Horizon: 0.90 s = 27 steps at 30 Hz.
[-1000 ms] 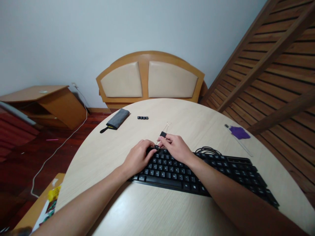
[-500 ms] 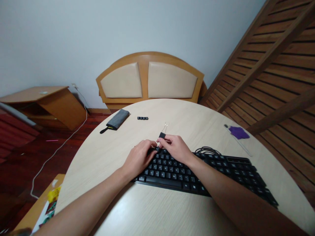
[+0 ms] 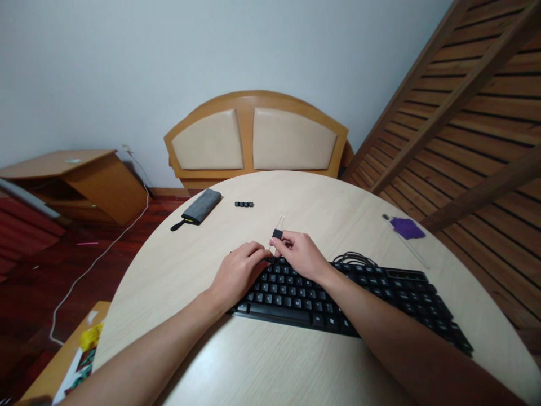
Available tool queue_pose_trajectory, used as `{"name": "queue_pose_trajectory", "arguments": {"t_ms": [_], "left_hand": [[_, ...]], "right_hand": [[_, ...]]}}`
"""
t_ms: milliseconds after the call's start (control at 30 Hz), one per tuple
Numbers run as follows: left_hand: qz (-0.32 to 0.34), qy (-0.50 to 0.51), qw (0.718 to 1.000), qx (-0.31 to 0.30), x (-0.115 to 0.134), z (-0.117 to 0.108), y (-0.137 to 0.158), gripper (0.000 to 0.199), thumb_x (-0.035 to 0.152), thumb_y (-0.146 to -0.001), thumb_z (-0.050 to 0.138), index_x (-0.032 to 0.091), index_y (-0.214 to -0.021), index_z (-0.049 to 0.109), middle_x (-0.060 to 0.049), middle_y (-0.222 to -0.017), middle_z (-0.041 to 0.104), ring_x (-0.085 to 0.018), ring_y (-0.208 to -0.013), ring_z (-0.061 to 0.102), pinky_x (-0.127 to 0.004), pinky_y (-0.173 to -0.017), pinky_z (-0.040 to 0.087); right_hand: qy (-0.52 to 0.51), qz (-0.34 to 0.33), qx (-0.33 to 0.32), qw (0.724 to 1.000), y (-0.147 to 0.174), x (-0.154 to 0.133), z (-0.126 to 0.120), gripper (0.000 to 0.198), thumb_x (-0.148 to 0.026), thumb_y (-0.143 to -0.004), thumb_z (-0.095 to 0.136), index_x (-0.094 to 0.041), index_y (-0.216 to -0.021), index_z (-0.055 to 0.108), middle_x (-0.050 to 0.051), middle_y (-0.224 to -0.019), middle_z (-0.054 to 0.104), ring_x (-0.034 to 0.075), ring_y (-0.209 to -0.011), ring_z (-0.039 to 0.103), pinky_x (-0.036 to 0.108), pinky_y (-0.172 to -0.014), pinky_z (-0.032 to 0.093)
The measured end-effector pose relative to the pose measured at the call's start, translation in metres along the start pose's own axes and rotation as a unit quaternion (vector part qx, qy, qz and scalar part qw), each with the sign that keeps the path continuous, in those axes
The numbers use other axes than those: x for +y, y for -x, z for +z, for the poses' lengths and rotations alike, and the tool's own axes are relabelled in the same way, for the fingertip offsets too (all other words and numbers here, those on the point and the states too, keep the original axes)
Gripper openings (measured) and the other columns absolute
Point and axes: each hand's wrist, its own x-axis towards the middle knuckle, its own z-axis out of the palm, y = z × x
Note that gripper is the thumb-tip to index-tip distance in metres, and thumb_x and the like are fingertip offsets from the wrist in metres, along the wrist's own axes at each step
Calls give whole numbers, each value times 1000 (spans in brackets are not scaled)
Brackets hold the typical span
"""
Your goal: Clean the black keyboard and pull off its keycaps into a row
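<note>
The black keyboard lay on the pale table, its far left corner under the curled fingers of the left hand; whether they gripped anything could not be told. Just beside it, the right hand pinched a wire tool by its black middle. Farther off lay a purple cloth, a grey pouch and a row of loose keys.

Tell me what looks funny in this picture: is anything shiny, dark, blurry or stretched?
In the head view, pale glare shines on the near part of the table; in the head view, the right forearm fades into shade; in the head view, the letters on the keyboard look too soft to read, and the edges seem stretched.
</note>
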Motion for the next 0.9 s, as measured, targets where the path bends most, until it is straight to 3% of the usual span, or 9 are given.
{"name": "queue_pose_trajectory", "arguments": {"t_ms": [233, 433, 600, 767, 900], "left_hand": [[47, -66, 997, -1, 6, -4, 0, 23, 29, -100, 47, 24, -117, 60, -5, -110, 67, -20, -94, 64, -34, -78, 54], [-26, 1, 997, 69, -7, -12, -8, 17, 27, -97, 51, 24, -110, 61, -4, -107, 67, -17, -91, 64, -30, -78, 54], [-66, 7, 991, 117, -34, -18, -34, 15, 32, -93, 57, 23, -103, 64, -3, -101, 68, -18, -87, 63, -30, -75, 53], [-26, -52, 993, 103, -74, -12, -76, 16, 28, -92, 59, 23, -105, 66, -5, -105, 70, -23, -103, 59, -37, -91, 47], [-8, -71, 994, 85, -104, 2, -106, 15, 26, -91, 60, 22, -102, 70, -7, -106, 70, -24, -104, 56, -37, -95, 44]], "right_hand": [[3, 5, -1, 1000, -2, 1, -1, 29, -38, -93, 54, -16, -77, 65, 3, -69, 70, 15, -65, 65, 24, -61, 46], [14, 21, 8, 1000, -2, 1, 1, 28, -36, -92, 53, -16, -77, 66, 3, -68, 71, 15, -63, 64, 24, -60, 45], [14, 26, 4, 1000, -2, -2, 1, 29, -35, -92, 54, -16, -74, 65, 3, -68, 71, 15, -62, 64, 25, -61, 44], [17, 26, 4, 999, -1, 0, 2, 30, -36, -93, 54, -16, -73, 64, 3, -67, 71, 14, -61, 63, 24, -58, 43], [16, 24, 4, 1000, -1, 1, 2, 28, -35, -92, 54, -16, -73, 63, 2, -66, 70, 14, -60, 63, 23, -57, 42]]}}
